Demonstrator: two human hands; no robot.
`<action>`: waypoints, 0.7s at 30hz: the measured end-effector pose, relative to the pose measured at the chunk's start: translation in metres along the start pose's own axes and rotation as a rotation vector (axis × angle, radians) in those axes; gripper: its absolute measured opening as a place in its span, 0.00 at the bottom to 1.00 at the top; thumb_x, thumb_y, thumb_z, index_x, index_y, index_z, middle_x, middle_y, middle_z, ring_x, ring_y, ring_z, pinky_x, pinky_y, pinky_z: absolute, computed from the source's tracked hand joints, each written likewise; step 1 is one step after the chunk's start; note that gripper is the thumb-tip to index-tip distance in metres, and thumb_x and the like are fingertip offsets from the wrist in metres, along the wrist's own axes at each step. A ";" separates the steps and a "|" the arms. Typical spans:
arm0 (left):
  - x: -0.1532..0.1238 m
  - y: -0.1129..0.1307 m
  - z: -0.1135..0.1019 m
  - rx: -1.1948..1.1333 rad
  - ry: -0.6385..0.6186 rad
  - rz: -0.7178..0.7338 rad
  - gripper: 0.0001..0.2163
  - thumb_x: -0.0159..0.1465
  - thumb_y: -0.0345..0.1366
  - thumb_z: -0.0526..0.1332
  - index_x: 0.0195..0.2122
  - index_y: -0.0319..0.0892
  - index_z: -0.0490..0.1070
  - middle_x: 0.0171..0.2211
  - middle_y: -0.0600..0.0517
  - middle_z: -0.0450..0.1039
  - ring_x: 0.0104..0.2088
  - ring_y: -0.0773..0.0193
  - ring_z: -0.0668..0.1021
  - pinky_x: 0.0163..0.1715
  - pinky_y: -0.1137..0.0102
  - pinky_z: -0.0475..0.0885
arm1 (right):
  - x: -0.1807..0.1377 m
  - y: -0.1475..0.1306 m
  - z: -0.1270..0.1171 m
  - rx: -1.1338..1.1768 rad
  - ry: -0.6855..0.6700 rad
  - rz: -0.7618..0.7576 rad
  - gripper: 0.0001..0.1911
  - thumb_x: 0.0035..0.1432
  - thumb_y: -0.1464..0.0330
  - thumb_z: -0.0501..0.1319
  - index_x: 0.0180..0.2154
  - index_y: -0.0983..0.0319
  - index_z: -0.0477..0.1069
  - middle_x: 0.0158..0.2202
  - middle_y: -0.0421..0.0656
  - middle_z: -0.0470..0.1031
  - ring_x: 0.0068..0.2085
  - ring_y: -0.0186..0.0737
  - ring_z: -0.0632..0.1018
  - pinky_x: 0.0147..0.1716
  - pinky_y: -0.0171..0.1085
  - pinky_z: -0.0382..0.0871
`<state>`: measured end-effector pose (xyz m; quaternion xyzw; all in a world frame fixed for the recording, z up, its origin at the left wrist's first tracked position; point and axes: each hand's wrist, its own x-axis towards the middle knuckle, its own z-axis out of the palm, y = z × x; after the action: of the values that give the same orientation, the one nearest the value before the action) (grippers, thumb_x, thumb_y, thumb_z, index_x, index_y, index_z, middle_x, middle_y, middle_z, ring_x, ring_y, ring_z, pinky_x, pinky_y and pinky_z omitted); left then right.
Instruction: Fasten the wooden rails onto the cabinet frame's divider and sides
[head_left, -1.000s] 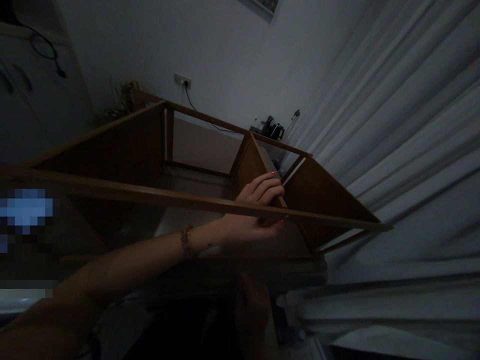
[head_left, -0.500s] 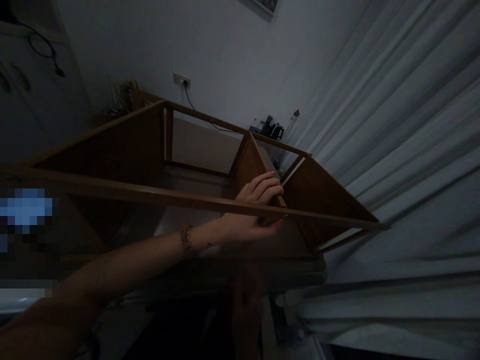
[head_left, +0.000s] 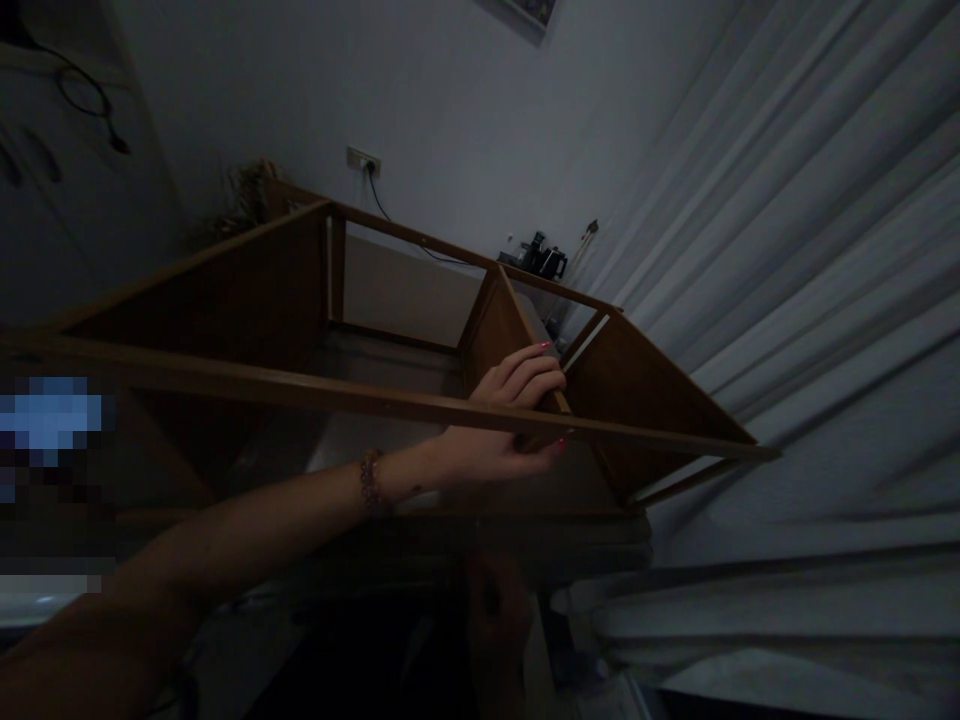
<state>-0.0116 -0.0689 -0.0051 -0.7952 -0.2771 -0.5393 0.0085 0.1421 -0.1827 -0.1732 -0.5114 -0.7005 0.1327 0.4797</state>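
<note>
A wooden shelf frame [head_left: 247, 300] lies tilted across the dim room, in front of the grey curtain [head_left: 787, 250]. The left hand [head_left: 502, 420] clasps its inner divider [head_left: 499, 335] where it meets the front rail, fingers [head_left: 529, 375] curled tight around it. The right hand [head_left: 495, 610] is a dark shape below; I cannot tell its fingers' state

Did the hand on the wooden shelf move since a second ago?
No. The left hand still grips the middle divider of the wooden shelf, at the same spot against the front rail.
</note>
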 end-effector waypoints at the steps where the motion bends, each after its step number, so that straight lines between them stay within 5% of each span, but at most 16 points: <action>1: 0.000 0.000 0.000 -0.001 0.001 0.002 0.25 0.60 0.43 0.61 0.55 0.42 0.57 0.57 0.40 0.63 0.65 0.48 0.57 0.62 0.50 0.59 | 0.000 -0.003 0.002 0.033 0.031 0.089 0.15 0.64 0.57 0.56 0.33 0.59 0.75 0.31 0.44 0.79 0.31 0.38 0.79 0.32 0.34 0.72; 6: 0.000 -0.001 0.000 0.003 0.005 0.002 0.25 0.60 0.43 0.61 0.56 0.43 0.56 0.57 0.41 0.63 0.65 0.47 0.58 0.62 0.49 0.59 | 0.000 -0.016 0.012 0.327 0.160 0.492 0.25 0.64 0.55 0.54 0.56 0.64 0.62 0.25 0.39 0.75 0.25 0.35 0.76 0.26 0.33 0.69; 11: -0.001 -0.001 -0.001 -0.002 -0.009 0.003 0.25 0.60 0.43 0.61 0.56 0.43 0.56 0.57 0.41 0.63 0.65 0.47 0.57 0.62 0.49 0.59 | -0.004 -0.020 0.018 0.487 0.102 0.632 0.25 0.64 0.50 0.50 0.55 0.59 0.61 0.25 0.37 0.72 0.25 0.34 0.74 0.25 0.32 0.67; 15: 0.000 0.000 -0.001 0.001 0.006 0.004 0.25 0.59 0.42 0.61 0.56 0.42 0.57 0.56 0.41 0.63 0.65 0.47 0.58 0.61 0.49 0.60 | -0.008 -0.016 0.018 0.376 0.052 0.563 0.22 0.65 0.52 0.49 0.50 0.58 0.65 0.29 0.40 0.76 0.28 0.36 0.76 0.29 0.34 0.68; 18: 0.000 0.000 -0.001 0.003 0.006 0.010 0.25 0.59 0.42 0.62 0.55 0.41 0.57 0.56 0.40 0.64 0.65 0.47 0.58 0.61 0.50 0.60 | -0.007 -0.008 0.013 0.166 0.065 0.371 0.21 0.64 0.53 0.52 0.46 0.61 0.70 0.41 0.47 0.78 0.40 0.41 0.78 0.39 0.38 0.69; 21: 0.000 0.000 -0.001 -0.006 0.003 0.008 0.24 0.60 0.43 0.61 0.55 0.43 0.57 0.56 0.41 0.64 0.65 0.48 0.57 0.62 0.49 0.59 | -0.005 0.003 0.004 -0.072 0.072 0.150 0.20 0.65 0.54 0.53 0.43 0.62 0.73 0.40 0.49 0.79 0.40 0.43 0.78 0.40 0.40 0.68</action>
<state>-0.0126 -0.0689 -0.0044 -0.7955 -0.2721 -0.5413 0.0087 0.1409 -0.1848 -0.1796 -0.5838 -0.6470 0.1243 0.4746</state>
